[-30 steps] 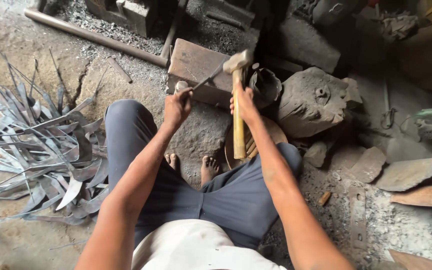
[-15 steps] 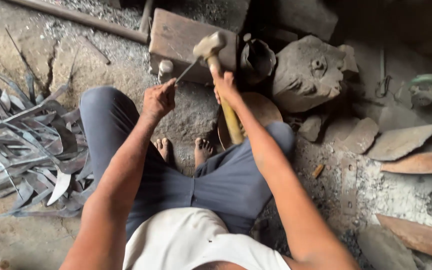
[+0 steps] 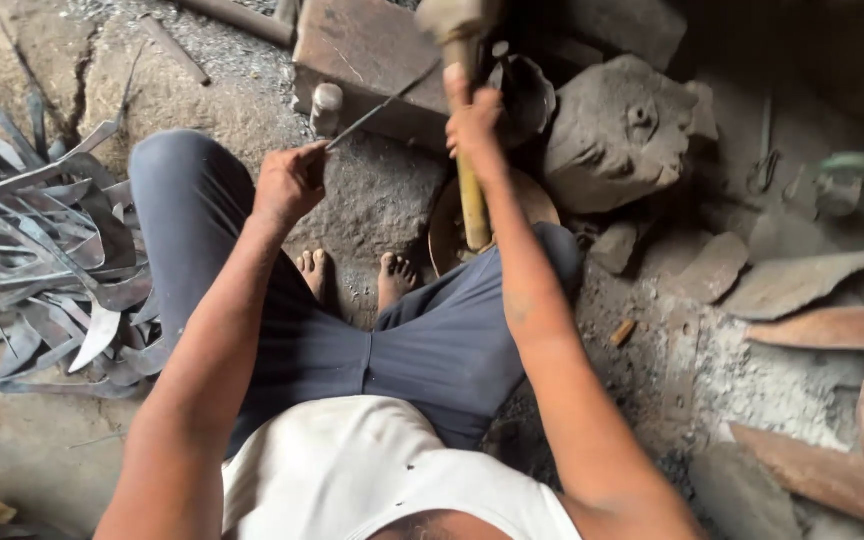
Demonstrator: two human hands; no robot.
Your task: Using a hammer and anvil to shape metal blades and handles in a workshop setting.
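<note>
On the gritty floor (image 3: 42, 470) by the anvil (image 3: 372, 50), our left hand (image 3: 290, 185) pinches a stiff thin strip (image 3: 382, 105) while our right hand (image 3: 472, 120) fists the heavy hammer (image 3: 470, 200) mid-handle.

No packages, labels, signs or screens show anywhere here.
</note>
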